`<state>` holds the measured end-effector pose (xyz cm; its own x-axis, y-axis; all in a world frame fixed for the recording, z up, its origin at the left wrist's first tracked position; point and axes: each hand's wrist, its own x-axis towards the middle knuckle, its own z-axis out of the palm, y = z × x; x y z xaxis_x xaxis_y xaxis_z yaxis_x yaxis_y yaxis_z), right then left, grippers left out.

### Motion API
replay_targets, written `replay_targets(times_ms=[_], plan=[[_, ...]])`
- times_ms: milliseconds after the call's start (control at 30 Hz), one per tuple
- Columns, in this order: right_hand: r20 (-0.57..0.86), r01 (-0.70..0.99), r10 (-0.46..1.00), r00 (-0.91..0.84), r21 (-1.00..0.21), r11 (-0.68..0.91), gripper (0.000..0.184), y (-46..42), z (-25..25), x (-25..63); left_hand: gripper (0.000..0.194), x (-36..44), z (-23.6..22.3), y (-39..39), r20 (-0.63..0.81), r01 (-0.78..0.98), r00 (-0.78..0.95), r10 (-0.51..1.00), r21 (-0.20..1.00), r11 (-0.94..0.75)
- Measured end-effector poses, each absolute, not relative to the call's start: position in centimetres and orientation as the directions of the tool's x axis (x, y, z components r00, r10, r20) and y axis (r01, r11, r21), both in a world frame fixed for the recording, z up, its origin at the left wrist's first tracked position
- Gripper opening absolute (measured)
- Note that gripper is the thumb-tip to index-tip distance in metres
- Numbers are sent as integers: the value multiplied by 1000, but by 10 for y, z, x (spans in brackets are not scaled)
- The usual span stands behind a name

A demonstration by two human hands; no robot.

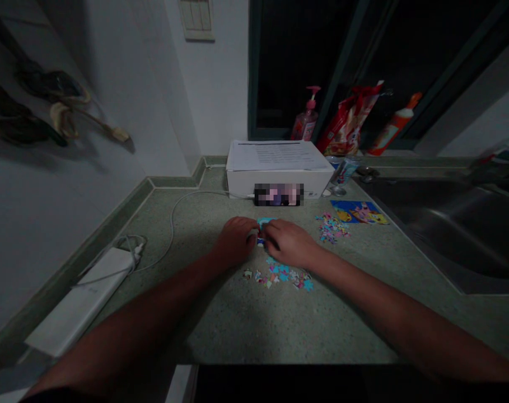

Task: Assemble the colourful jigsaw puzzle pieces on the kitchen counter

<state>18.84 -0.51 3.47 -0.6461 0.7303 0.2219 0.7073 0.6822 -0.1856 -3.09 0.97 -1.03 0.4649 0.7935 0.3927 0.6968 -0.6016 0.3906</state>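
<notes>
My left hand (236, 239) and my right hand (288, 242) rest knuckles-up on a speckled green countertop (254, 330), fingers curled and pressed together over a small joined patch of blue puzzle pieces (264, 223) between them. Just near of my right wrist lies a scatter of loose puzzle pieces (279, 277). A second heap of loose pieces (332, 228) lies to the right. Beside it lies a colourful cartoon picture card (359, 212).
A white box (279, 178) topped with printed paper stands behind the hands, a phone (278, 194) leaning on it with a cable running left. A white power bank (84, 299) lies at left. A steel sink (456, 229) is at right; bottles, a can and a snack bag stand behind.
</notes>
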Motion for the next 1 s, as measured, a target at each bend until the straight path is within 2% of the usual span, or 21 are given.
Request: replay_targets(times_ms=[267, 467, 667, 1000], plan=[[333, 545, 572, -750, -178, 819, 32, -23, 23, 212, 40, -32, -14, 12, 417, 672, 479, 772, 391, -629], [305, 544, 579, -756, -197, 815, 34, -25, 23, 206, 53, -34, -14, 14, 397, 646, 536, 745, 374, -665], [290, 539, 580, -761, -213, 815, 37, -23, 20, 206, 50, -32, -4, 8, 353, 675, 563, 747, 325, -662], [264, 548, 572, -777, -165, 820, 37, -24, 18, 208, 48, -30, 0, 7, 334, 672, 566, 754, 344, -656]])
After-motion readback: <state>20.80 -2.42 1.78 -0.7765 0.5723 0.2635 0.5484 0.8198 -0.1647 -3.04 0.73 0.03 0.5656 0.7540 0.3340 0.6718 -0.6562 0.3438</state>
